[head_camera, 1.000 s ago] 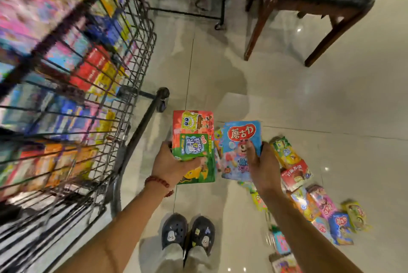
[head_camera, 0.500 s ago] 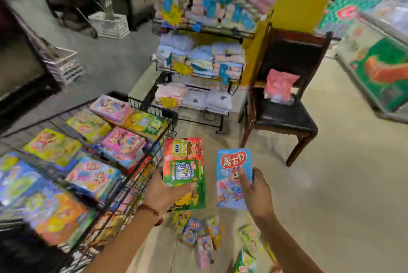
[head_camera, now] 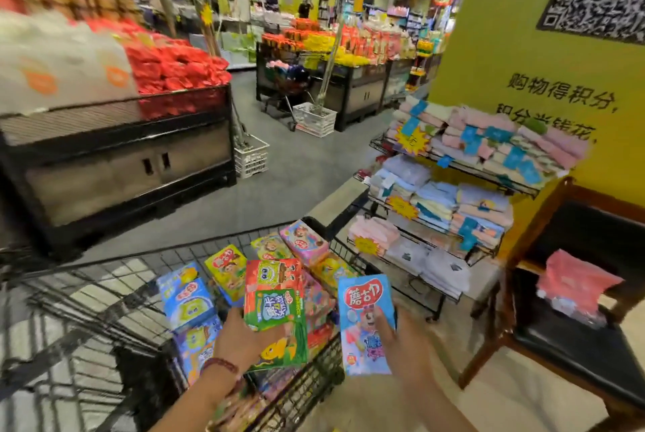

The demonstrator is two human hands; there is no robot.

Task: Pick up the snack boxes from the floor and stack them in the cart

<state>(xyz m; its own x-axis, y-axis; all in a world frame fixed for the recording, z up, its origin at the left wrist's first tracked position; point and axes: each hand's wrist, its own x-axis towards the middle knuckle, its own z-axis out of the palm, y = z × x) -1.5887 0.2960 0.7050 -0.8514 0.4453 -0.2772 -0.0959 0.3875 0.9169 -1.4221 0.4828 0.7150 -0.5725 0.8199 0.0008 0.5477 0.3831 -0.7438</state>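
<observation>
Two hands have risen from the floor pile to the cart (head_camera: 314, 375), the left hand (head_camera: 244, 337) gripping a red-and-green snack box (head_camera: 274, 295) over the stacked boxes (head_camera: 188, 302), the right hand (head_camera: 405, 344) pinching a blue snack box (head_camera: 363, 309) beside the rim, so placing looks next.

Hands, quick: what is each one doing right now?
Left hand: grips the red and green snack boxes over the cart.
Right hand: holds the blue snack box.
</observation>
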